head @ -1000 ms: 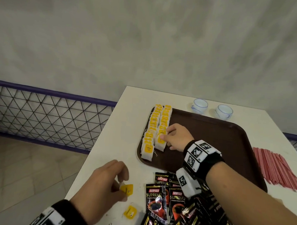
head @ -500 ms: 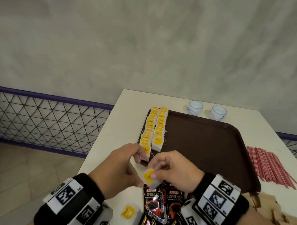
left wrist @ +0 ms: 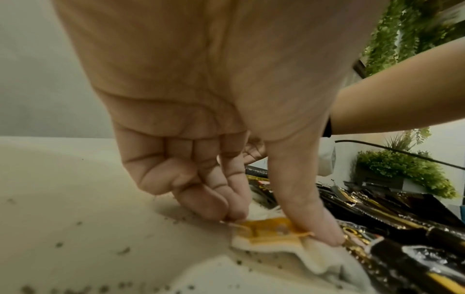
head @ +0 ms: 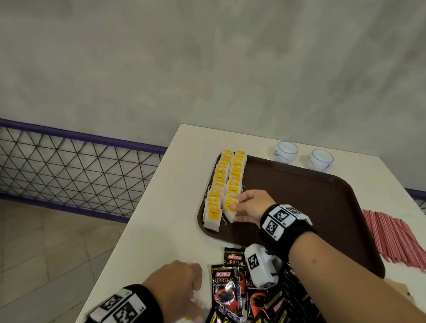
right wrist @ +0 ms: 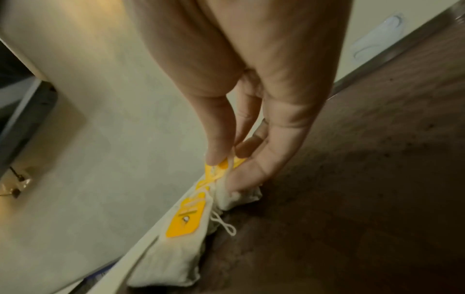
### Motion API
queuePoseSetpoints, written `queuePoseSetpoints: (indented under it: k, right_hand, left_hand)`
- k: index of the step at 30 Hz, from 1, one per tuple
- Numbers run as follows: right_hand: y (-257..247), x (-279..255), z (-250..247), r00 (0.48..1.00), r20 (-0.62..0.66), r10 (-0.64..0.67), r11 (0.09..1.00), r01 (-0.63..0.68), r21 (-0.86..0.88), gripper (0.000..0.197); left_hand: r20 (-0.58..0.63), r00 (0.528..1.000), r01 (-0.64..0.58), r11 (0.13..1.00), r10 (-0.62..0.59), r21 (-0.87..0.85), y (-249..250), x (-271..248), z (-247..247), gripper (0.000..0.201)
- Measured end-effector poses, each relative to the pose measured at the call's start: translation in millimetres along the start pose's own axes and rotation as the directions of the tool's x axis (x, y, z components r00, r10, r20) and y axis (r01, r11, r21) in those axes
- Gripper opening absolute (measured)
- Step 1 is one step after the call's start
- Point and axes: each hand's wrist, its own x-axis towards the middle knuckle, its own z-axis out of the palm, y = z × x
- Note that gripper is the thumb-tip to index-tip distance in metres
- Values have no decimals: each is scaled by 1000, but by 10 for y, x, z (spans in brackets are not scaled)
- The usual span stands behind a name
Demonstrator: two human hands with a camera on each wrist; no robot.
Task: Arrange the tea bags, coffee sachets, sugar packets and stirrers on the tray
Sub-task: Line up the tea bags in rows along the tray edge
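Two rows of yellow-tagged tea bags (head: pixel 219 183) lie along the left edge of the brown tray (head: pixel 315 205). My right hand (head: pixel 234 211) pinches a tea bag (head: pixel 229 214) by its top at the near end of the right row; in the right wrist view this hand (right wrist: pixel 226 171) holds the bag (right wrist: pixel 239 197) down on the tray floor beside the left row's nearest bag (right wrist: pixel 183 218). My left hand (head: pixel 193 312) is low on the table's near left. In the left wrist view its thumb and fingers (left wrist: pixel 279 226) pinch the yellow tag of a loose tea bag (left wrist: pixel 289 248).
Black coffee sachets (head: pixel 228 291) lie heaped at the table's near edge, right of my left hand. Red stirrers (head: pixel 399 238) are spread right of the tray. Two white cups (head: pixel 287 151) (head: pixel 320 158) stand behind it. A wire fence (head: pixel 72 170) runs left of the table.
Half a second ago both hands met over the table's front, passing a tea bag. The right hand has carried it forward to the right row; the left has dropped back onto another bag.
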Motion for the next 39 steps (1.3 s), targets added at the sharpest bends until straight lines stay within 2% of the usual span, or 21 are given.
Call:
queuePoseSetpoints:
  k: [5, 14, 18, 22, 27, 29, 31, 36, 39]
  right_hand:
    - [-11, 55, -36, 998, 8, 60, 997, -59, -57, 13]
    - [23, 42, -133, 993, 103, 55, 977, -33, -209, 14]
    - [50, 112, -64, 1000, 4, 15, 983, -14, -180, 20]
    - [3, 141, 10, 996, -68, 53, 996, -58, -75, 21]
    - [-22, 169, 37, 993, -111, 36, 998, -41, -43, 23]
    - [-20, 171, 25, 995, -96, 3, 999, -7, -34, 23]
    - [-22, 168, 20, 996, -90, -9, 1000, 8, -17, 23]
    - [-16, 147, 22, 998, -63, 6, 996, 0, 89, 22]
    - [-3, 139, -15, 998, -67, -3, 997, 8, 77, 20]
  left_hand:
    - [-3, 999, -36, 999, 36, -15, -17, -11, 1, 29]
    - [3, 991, -132, 991, 132, -7, -39, 12, 72, 17]
    - [-23, 996, -93, 993, 91, -76, -49, 16, 56, 27]
    - [-59, 998, -48, 958, 33, -282, -61, 28, -58, 16]
    - [-207, 971, -167, 958, 119, -232, -8, 187, -335, 6]
    - [-295, 939, -230, 959, 175, -165, 17, 297, -474, 14]
    - [-329, 928, -237, 959, 176, -156, 77, 435, -600, 26]
    - [-331, 938, -186, 959, 107, -216, 277, 851, -738, 38]
    - [-277, 957, -137, 977, 87, -165, 364, 1073, -680, 36]
